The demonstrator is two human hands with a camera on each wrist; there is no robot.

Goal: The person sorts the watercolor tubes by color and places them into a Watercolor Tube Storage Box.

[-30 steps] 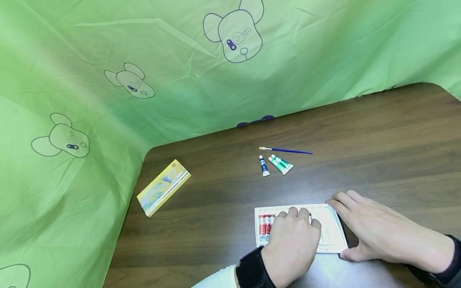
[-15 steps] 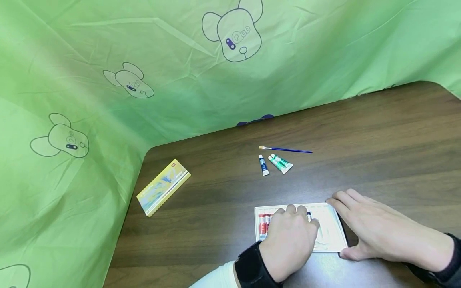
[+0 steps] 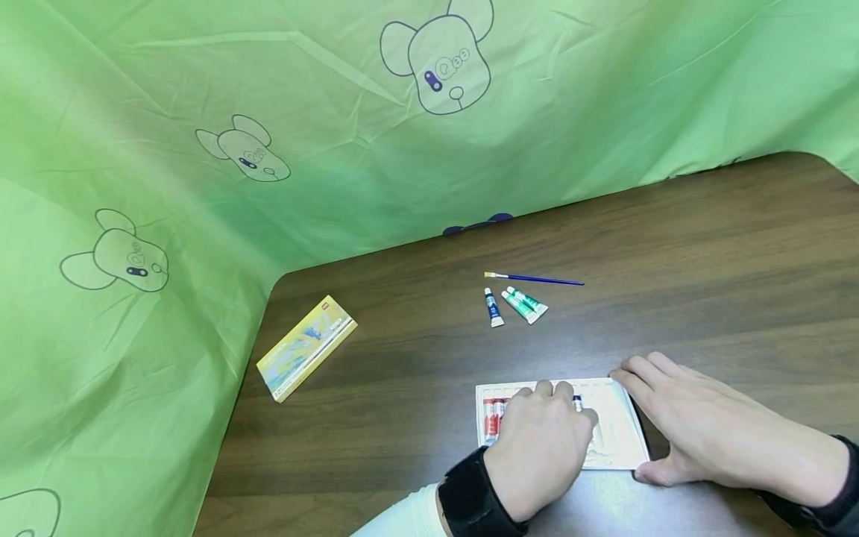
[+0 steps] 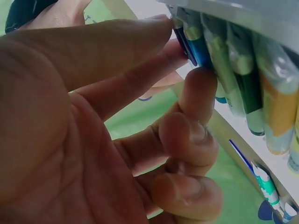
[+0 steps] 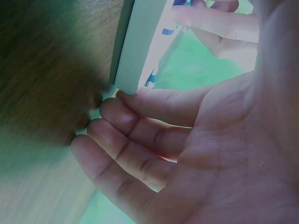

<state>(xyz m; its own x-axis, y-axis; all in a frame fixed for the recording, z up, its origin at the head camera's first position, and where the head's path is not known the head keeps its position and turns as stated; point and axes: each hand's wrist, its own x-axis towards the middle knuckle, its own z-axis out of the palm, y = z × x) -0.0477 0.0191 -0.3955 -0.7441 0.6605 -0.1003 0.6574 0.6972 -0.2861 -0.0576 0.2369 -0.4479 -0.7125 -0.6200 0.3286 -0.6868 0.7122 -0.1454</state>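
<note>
A white paint tray [image 3: 627, 429] lies near the front of the table, with red paint tubes [image 3: 492, 418] in its left end. My left hand [image 3: 540, 455] covers the middle of it. In the left wrist view, thumb and index fingertip pinch a dark blue paint tube [image 4: 184, 43], beside a brighter blue tube [image 4: 200, 46], a dark green tube [image 4: 251, 95] and an orange-yellow one [image 4: 279, 109]. My right hand [image 3: 698, 432] holds the tray's right end, fingers at the far corner and thumb at the near one.
Beyond the tray lie a blue paint tube [image 3: 493, 307], two green tubes [image 3: 525, 304] and a blue-handled paintbrush [image 3: 537, 279]. A yellow box [image 3: 306, 348] rests at the left. Green printed cloth [image 3: 335, 142] hangs along the table's back and left side.
My left hand has shifted slightly left on the tray, and a dark blue cap beside its index finger shows more clearly. The right hand stays at the tray's end.
</note>
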